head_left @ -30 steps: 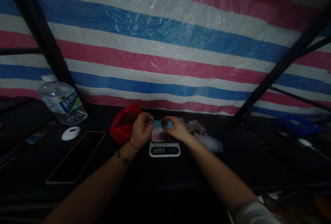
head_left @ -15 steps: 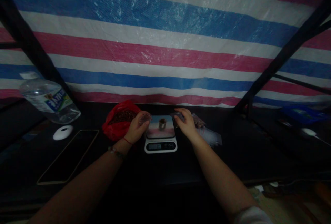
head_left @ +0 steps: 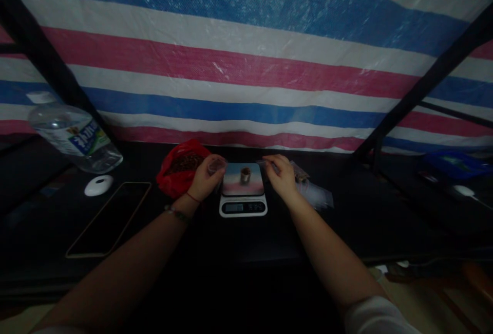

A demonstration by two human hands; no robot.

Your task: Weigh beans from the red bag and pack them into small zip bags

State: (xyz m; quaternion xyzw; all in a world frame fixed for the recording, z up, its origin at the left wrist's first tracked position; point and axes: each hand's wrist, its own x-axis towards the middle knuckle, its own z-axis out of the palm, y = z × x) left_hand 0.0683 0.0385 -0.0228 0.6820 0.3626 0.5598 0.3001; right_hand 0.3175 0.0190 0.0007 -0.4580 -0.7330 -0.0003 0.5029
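A white kitchen scale (head_left: 243, 206) with a lit display sits between my hands, its glossy plate mirroring the striped sheet. On the plate stands a small cup (head_left: 245, 175) with brown contents. To its left, my left hand (head_left: 206, 177) is closed round a small clear plastic cup (head_left: 216, 166), beside a red plastic bag (head_left: 169, 182) of dark brown pieces. At the scale's right edge my right hand (head_left: 281, 174) pinches what looks like a clear plastic bag (head_left: 262, 162), mostly hidden by the fingers. Small clear bags (head_left: 319, 196), one with brown pieces (head_left: 299, 172), lie beside that hand.
Left on the black table (head_left: 239, 241) are a phone (head_left: 110, 219), a white oval object (head_left: 98, 185) and a tilted clear bottle (head_left: 75, 131). A blue object (head_left: 454, 163) lies far right. Behind hangs a striped plastic sheet (head_left: 231, 79) between dark frame posts (head_left: 404, 103).
The camera view has shifted slightly, so the table things sit a little higher and further right. Both hands stay beside the scale with little movement of their own.
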